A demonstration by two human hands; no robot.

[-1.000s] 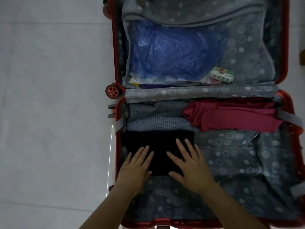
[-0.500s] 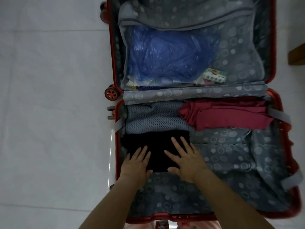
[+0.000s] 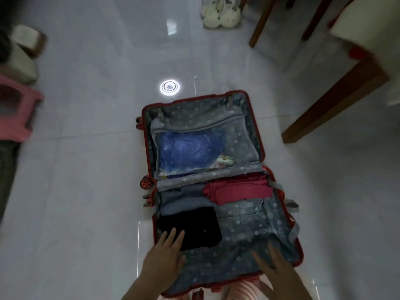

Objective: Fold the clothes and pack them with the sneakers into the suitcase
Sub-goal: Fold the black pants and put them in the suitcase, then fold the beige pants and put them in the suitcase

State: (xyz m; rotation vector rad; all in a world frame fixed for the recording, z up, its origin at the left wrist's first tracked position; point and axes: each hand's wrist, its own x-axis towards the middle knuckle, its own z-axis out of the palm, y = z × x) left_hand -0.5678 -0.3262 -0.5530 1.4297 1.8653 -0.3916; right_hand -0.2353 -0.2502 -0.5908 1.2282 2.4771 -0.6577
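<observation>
A red suitcase [image 3: 300,254] lies open on the floor, lined in grey dotted fabric. Its near half holds a folded black garment [image 3: 194,226], a folded grey knit garment [image 3: 181,200] behind it and a folded crimson garment [image 3: 240,190] at the back right. My left hand [image 3: 165,256] is flat with straight fingers, its tips on the black garment's near edge. My right hand [image 3: 276,269] is spread open over the bare lining at the near right, holding nothing. A pair of pale sneakers [image 3: 220,16] sits on the floor far behind the suitcase.
The far half's mesh pocket holds a blue plastic bag [image 3: 190,151] and a small green-white packet [image 3: 225,162]. Wooden table legs [image 3: 331,105] stand at the right. A pink stool [image 3: 15,111] and a beige cushion [image 3: 19,61] are at the left. White tiled floor surrounds the case.
The view has pulled back and up, showing the room. My right hand has left the black garment and moved right over the lining. My left hand stays at the garment's edge.
</observation>
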